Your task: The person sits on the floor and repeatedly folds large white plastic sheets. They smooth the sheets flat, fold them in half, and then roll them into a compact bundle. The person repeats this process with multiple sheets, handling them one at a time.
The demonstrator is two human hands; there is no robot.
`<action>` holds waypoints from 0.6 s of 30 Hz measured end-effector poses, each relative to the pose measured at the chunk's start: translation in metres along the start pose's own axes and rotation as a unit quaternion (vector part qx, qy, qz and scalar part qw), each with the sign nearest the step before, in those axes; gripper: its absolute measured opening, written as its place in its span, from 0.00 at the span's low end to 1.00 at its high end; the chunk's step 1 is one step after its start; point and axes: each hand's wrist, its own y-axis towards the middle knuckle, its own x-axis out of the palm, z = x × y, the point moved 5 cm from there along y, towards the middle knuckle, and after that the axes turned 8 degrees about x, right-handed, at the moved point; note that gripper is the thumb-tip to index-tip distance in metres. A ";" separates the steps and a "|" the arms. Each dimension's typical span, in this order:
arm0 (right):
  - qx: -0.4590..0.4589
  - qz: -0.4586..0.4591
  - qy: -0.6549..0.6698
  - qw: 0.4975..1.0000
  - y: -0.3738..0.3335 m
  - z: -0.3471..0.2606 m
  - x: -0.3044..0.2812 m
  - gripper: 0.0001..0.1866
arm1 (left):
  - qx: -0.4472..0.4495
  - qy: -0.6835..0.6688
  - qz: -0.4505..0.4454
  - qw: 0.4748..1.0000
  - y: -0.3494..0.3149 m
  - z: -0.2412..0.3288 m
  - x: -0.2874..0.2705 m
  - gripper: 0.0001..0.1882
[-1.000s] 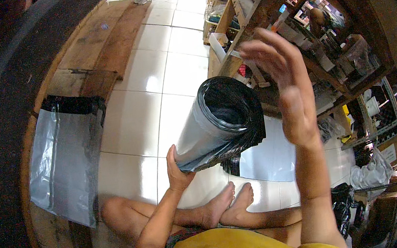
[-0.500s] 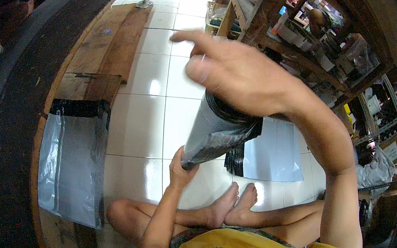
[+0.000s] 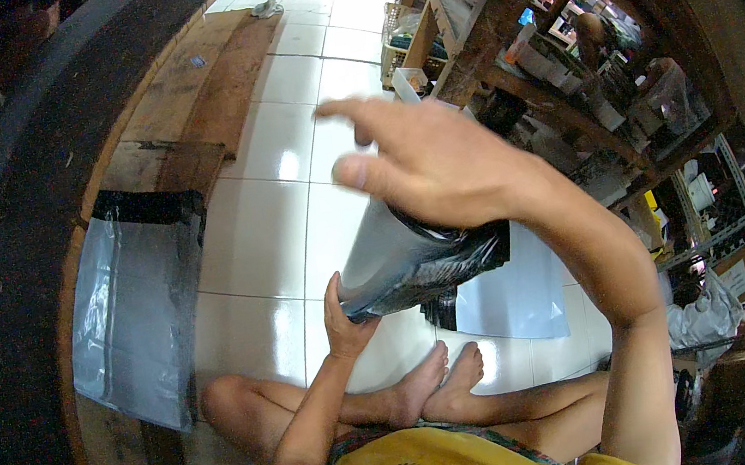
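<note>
A curved bundle of grey plastic mailing bags (image 3: pixel 377 255), with shiny black edges, is held tilted above the floor in front of me. My left hand (image 3: pixel 347 328) grips its lower end, fingers wrapped round it. Over its upper end is my right hand (image 3: pixel 443 159), thumb and index finger spread apart; the palm side is hidden, so I cannot tell whether it touches the plastic. On the tiles behind the bundle lies a pale flat stack of similar bags (image 3: pixel 513 303) with a black end, partly covered by the bundle.
At the left, more clear-grey bags (image 3: pixel 135 308) with a black strip lie on wooden planks (image 3: pixel 229 83). White floor tiles (image 3: pixel 249 248) run between my crossed legs and the far end. Cluttered wooden shelving (image 3: pixel 550 85) stands on the right, with a basket (image 3: pixel 394 49) beyond it.
My right hand has shifted slightly down and left, its fingers still apart. The bundle has turned a little, showing more of its black crinkled side. My left hand keeps its grip.
</note>
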 end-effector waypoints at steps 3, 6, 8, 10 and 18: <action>-0.026 0.024 -0.020 0.999 0.000 -0.004 -0.004 0.39 | -0.009 -0.011 -0.009 1.000 0.003 -0.003 -0.001 0.54; -0.054 0.079 0.012 0.995 0.000 -0.004 -0.018 0.37 | -0.058 -0.045 -0.073 0.995 0.010 -0.014 -0.003 0.49; -0.067 0.097 -0.001 0.993 -0.004 0.001 -0.021 0.40 | -0.080 -0.051 -0.139 0.986 0.020 -0.017 -0.005 0.46; -0.041 0.021 -0.003 0.999 -0.002 0.005 0.001 0.45 | -0.102 -0.027 -0.156 0.982 0.021 -0.025 -0.007 0.46; -0.086 0.182 0.002 0.979 -0.015 0.001 -0.033 0.44 | -0.063 -0.023 -0.032 0.997 0.007 0.002 -0.001 0.57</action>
